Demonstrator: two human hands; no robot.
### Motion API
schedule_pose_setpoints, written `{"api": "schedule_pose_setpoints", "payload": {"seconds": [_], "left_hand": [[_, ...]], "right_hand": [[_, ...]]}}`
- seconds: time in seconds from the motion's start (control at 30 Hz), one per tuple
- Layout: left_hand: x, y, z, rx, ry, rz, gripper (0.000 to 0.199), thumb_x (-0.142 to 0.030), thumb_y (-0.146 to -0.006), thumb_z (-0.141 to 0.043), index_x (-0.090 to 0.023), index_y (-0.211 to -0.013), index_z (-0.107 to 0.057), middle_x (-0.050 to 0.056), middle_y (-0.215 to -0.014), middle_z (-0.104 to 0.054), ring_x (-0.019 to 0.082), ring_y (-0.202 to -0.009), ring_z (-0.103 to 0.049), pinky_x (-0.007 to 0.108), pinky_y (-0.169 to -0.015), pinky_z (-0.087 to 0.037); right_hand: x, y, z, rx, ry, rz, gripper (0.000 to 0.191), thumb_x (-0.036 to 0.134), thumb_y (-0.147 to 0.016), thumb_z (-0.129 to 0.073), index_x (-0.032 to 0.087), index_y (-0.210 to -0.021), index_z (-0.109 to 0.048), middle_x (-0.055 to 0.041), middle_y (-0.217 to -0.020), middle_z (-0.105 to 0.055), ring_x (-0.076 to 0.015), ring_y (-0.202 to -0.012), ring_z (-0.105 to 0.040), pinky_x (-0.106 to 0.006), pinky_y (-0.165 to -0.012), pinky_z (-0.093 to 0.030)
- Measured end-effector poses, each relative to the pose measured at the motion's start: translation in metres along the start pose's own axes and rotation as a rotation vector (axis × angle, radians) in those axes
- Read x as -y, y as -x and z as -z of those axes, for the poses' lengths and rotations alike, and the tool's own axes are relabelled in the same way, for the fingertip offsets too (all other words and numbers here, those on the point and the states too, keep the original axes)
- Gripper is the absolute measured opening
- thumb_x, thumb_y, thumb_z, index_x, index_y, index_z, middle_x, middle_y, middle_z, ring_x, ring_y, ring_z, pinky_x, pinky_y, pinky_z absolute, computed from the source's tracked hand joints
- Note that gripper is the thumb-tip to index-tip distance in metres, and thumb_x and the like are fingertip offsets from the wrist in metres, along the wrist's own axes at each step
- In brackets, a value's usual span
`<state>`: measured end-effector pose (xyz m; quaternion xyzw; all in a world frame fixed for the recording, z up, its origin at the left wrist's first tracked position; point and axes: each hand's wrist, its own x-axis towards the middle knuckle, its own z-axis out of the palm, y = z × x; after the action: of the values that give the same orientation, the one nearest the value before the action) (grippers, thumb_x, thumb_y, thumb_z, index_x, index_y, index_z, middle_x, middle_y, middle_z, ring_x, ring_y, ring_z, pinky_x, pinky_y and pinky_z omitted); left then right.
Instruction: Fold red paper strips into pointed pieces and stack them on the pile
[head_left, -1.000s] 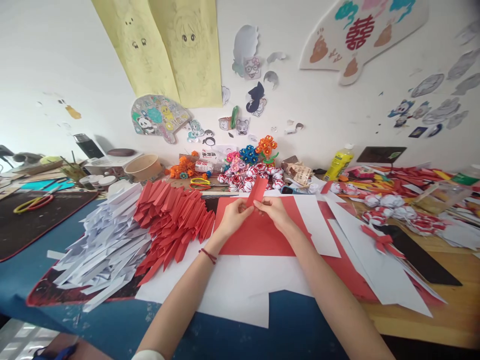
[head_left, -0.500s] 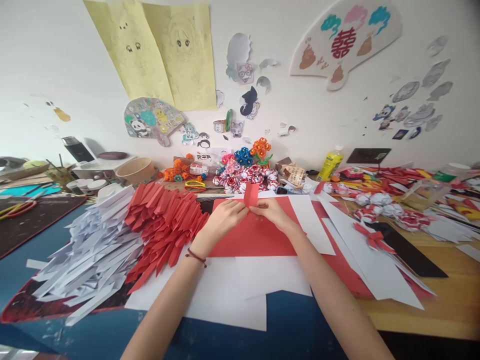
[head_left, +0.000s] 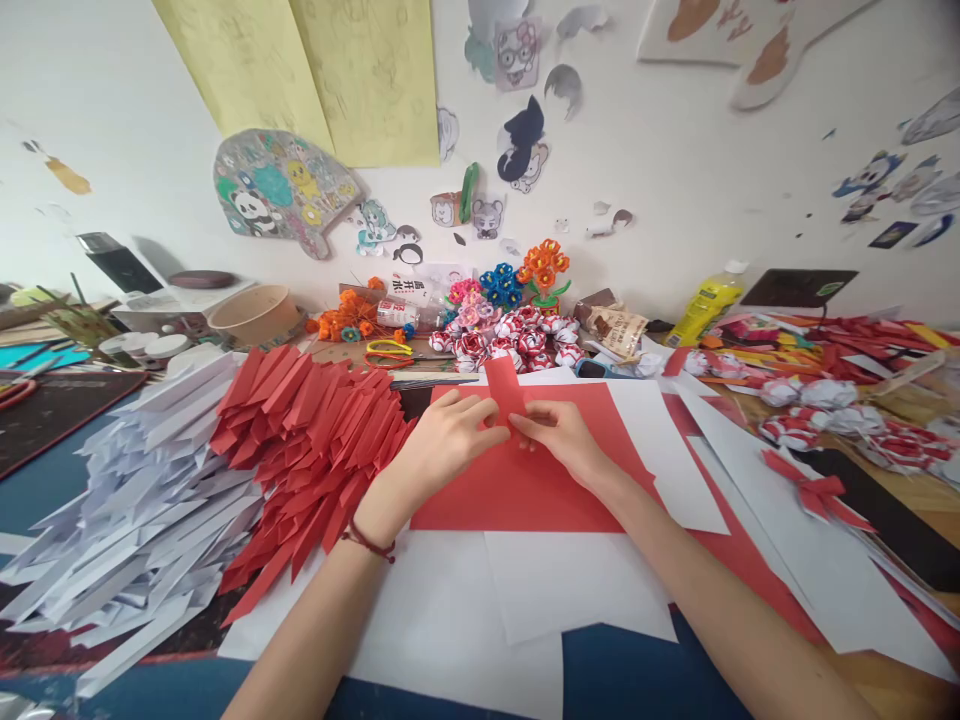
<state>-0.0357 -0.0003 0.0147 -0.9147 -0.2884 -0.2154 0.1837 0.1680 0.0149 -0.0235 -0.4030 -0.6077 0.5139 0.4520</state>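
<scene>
Red strip (head_left: 503, 384), near-vertical at frame centre, is pinched low by right hand (head_left: 561, 437); adjacent left hand's closure (head_left: 456, 437) can't be told.

Two bare hands working a red paper strip (head_left: 503, 380) above a craft-covered table.
The right hand (head_left: 564, 437) pinches the strip near its lower end; the left hand (head_left: 455, 440), a dark red bracelet (head_left: 369, 541) on its wrist, curls close beside it. Below lies a red sheet (head_left: 540, 500). To the left, folded red strips (head_left: 322, 430) heap against white ones (head_left: 157, 490). Behind the hands sit red-and-white paper flowers (head_left: 525, 338).
</scene>
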Motion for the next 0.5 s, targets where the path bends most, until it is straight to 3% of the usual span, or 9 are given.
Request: {"api": "schedule_pose_setpoints", "payload": {"seconds": [0.17,0.37,0.5], "left_hand": [[-0.003,-0.001,-0.003,0.008,0.092,0.119,0.030,-0.016,-0.097,-0.039,-0.023,-0.088,-0.067,0.002,-0.083,-0.056,0.012,-0.072,-0.048,0.030,-0.068,-0.030],[-0.009,-0.006,-0.010,-0.117,0.439,0.435,0.011,-0.028,-0.090,-0.056,-0.021,-0.092,-0.064,0.003,-0.093,-0.058,0.016,-0.087,-0.053,0.028,-0.077,-0.040],[-0.012,-0.008,-0.012,-0.204,0.660,0.585,0.013,-0.026,-0.084,-0.065,-0.020,-0.094,-0.060,0.001,-0.095,-0.060,0.013,-0.082,-0.054,0.025,-0.074,-0.043]], "right_hand": [[0.004,0.004,-0.003,-0.055,0.021,-0.012,0.039,0.053,-0.074,-0.071,0.018,-0.063,-0.058,0.0001,-0.057,-0.056,-0.0141,-0.054,-0.053,-0.028,-0.054,-0.041],[0.010,0.008,-0.005,-0.041,-0.004,0.038,0.033,0.048,-0.079,-0.069,0.017,-0.070,-0.064,-0.0027,-0.062,-0.063,-0.0144,-0.057,-0.056,-0.028,-0.056,-0.044],[0.014,0.011,-0.007,-0.072,-0.010,0.054,0.031,0.047,-0.078,-0.070,0.017,-0.071,-0.066,-0.0033,-0.062,-0.064,-0.0161,-0.059,-0.059,-0.028,-0.056,-0.046]]}}
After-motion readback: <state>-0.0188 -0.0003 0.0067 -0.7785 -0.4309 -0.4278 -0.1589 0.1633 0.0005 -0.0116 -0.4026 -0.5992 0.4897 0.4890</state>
